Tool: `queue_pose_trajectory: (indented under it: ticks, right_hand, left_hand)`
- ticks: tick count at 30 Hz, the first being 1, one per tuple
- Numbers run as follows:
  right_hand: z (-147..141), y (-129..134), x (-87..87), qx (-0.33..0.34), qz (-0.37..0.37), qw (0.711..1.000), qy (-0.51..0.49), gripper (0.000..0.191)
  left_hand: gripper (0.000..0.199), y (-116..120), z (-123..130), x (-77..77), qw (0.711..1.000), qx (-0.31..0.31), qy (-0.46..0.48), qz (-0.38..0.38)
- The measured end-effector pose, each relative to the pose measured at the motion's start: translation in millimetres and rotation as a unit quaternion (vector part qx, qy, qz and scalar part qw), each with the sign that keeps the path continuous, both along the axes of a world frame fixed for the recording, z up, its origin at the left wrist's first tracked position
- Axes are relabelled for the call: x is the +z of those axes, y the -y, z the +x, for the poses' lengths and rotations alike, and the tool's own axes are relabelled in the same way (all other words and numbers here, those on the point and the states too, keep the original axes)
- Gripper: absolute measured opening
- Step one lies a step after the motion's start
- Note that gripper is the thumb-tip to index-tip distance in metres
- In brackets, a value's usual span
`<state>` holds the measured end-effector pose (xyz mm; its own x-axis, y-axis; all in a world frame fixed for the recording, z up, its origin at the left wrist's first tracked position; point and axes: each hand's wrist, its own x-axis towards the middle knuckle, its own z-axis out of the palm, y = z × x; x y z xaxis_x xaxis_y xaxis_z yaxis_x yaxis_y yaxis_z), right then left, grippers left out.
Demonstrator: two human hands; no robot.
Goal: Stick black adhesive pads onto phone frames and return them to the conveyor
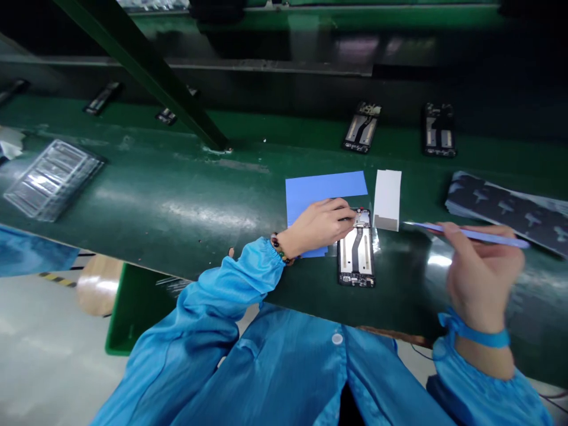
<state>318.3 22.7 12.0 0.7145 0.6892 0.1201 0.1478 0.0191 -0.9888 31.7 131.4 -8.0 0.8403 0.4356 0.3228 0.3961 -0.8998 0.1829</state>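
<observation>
A person in blue work sleeves sits or stands at a dark green counter (177,198). An opened black-and-silver phone assembly (366,254) lies flat on it in front of the body, its long axis running almost straight away from the person. The left hand (310,228) reaches in from the left, palm down, and its curled fingers (345,214) rest at the assembly's far left corner; whether they pinch anything there is hidden. Partly under this hand is a bright blue sheet (326,184).

The right hand (481,272) is to the right of the assembly and well apart from it, its fingers closed on a slender lilac tool (483,236). The tool points left, its thin tip just beside the near right corner of a small white card with a grey end (387,192). That card lies just beyond and right of the assembly, between it and the tip, so the left hand is the nearer one to the assembly.

Farther back lie two similar phone assemblies (361,129); at far right, a stack of dark patterned sheets (510,207).
</observation>
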Motion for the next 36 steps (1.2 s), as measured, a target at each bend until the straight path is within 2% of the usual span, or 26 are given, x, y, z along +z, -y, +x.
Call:
queue_pose_trajectory:
  ticks: [4,7,9,11,13,16,18,21,24,26,29,31,33,36]
  right_hand:
    - [64.3,60.9,0.1,-0.093,-0.06,0.993,0.048,0.055]
    - [102.3,105.9,-9.2,-0.16,-0.115,0.977,0.08,0.059]
    - [117.1,125.9,-15.3,-0.196,-0.131,0.969,0.077,0.062]
    - [122.8,136.1,-19.6,-0.216,-0.14,0.964,0.067,0.062]
    - [121.0,138.0,-22.5,-0.215,-0.152,0.962,0.067,0.06]
    - [112.5,130.1,-25.4,-0.189,-0.156,0.968,0.061,0.055]
    - [109.0,120.3,-26.2,-0.177,-0.115,0.977,0.02,0.055]
    - [109.2,101.3,-23.3,-0.166,-0.014,0.985,-0.042,0.059]
    - [103.1,77.6,-14.5,-0.159,0.046,0.985,-0.045,0.062]
    - [87.3,59.5,-8.1,-0.125,0.053,0.989,-0.053,0.062]
    - [46.5,32.0,-2.9,-0.044,0.05,0.994,-0.092,0.061]
    - [15.4,16.6,-4.1,-0.001,0.035,0.993,-0.111,0.059]
    - [-11.7,5.7,-8.8,0.038,0.011,0.992,-0.118,0.056]
    - [-39.1,-1.1,-18.3,0.073,-0.007,0.991,-0.115,0.052]
  left_hand:
    - [0.031,18.4,22.9,4.6,0.998,-0.048,0.019,0.041]
    - [0.035,43.8,61.9,14.5,0.989,-0.139,0.031,0.037]
    - [0.04,61.1,92.7,19.7,0.978,-0.205,0.023,0.032]
    - [0.044,74.8,120.5,20.9,0.973,-0.231,0.012,0.021]
    - [0.052,83.9,140.8,18.3,0.976,-0.219,0.004,-0.009]
    - [0.069,91.5,154.6,11.7,0.98,-0.193,0.003,-0.052]
    - [0.074,95.9,155.8,8.7,0.981,-0.184,0.006,-0.065]
    - [0.074,101.7,150.9,8.3,0.981,-0.18,0.005,-0.07]
    - [0.068,95.3,136.0,13.1,0.983,-0.173,0.01,-0.065]
    - [0.057,78.0,116.2,18.4,0.988,-0.136,0.019,-0.067]
    - [0.039,38.1,72.2,25.2,0.995,-0.011,0.026,-0.1]
    - [0.037,13.5,40.7,26.3,0.989,0.062,0.026,-0.135]
    - [0.04,-2.1,15.6,23.7,0.981,0.081,0.024,-0.176]
    - [0.036,-8.2,-2.7,16.5,0.974,0.061,0.026,-0.219]
